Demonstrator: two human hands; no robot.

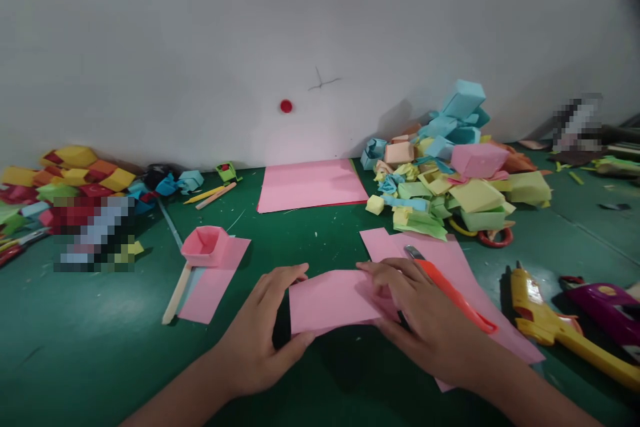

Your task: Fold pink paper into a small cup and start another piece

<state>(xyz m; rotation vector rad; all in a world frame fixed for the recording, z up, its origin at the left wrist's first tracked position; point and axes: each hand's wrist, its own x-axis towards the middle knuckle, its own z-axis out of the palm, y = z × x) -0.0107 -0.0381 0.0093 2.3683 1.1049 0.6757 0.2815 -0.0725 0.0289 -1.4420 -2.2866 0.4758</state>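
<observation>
A folded piece of pink paper (333,301) is held between my two hands, low in the middle of the view. My left hand (267,323) grips its left end, thumb below and fingers above. At the right end, my right hand (417,307) has its fingers and thumb on the paper. An orange-handled cutter (457,297) lies on pink sheets (463,263) beside and partly behind my right hand. To the left, a small open pink paper box (204,245) stands by a pink strip (217,290) and a wooden stick (177,295).
Pink sheets (313,185) lie near the white partition (215,73). Folded paper pieces are heaped at the right (480,197) and left (75,173). A yellow glue gun (537,313) and a purple tool (607,310) lie on the green table (100,333) at the right.
</observation>
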